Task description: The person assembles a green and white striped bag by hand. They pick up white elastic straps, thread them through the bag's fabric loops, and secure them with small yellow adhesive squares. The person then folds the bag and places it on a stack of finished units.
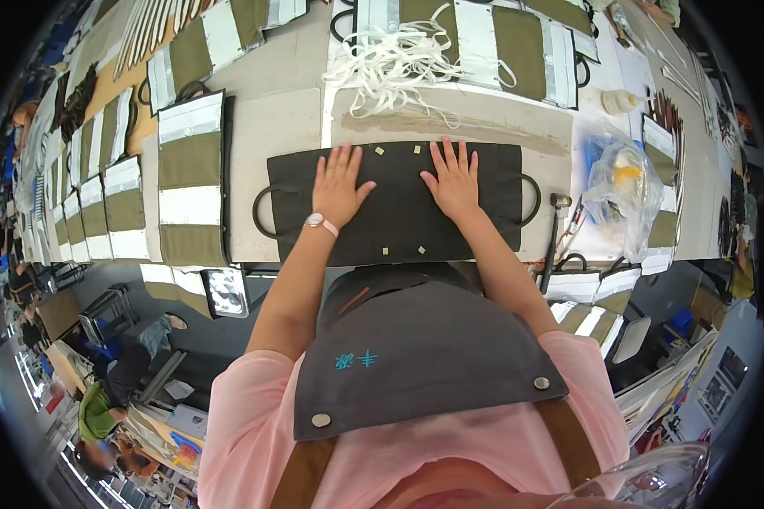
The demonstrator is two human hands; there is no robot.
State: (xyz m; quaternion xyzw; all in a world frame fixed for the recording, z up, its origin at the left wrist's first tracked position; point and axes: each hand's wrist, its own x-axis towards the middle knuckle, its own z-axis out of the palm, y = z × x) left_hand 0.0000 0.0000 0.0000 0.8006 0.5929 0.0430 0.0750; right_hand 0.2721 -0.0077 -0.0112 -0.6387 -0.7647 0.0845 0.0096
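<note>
A dark, nearly black fabric panel (390, 208) lies flat on the worktable in front of me. Black loop handles stick out at its two ends, a left handle (258, 214) and a right handle (536, 200). Small pale yellow patches (385, 251) show in pairs along its far and near edges. My left hand (339, 191) rests flat on the panel's left half, fingers stretched toward the far edge. On the right half, my right hand (454, 182) is pressed down likewise, fingers spread. Neither hand grips anything.
Beyond the panel lies a tangle of white strips (399, 64). To the right are a hammer (554, 233), a clear plastic bag (624, 187) and a small bottle (620, 103). Striped olive-and-white fabric pieces (191, 161) lie at left. A person in green (98, 416) is at lower left.
</note>
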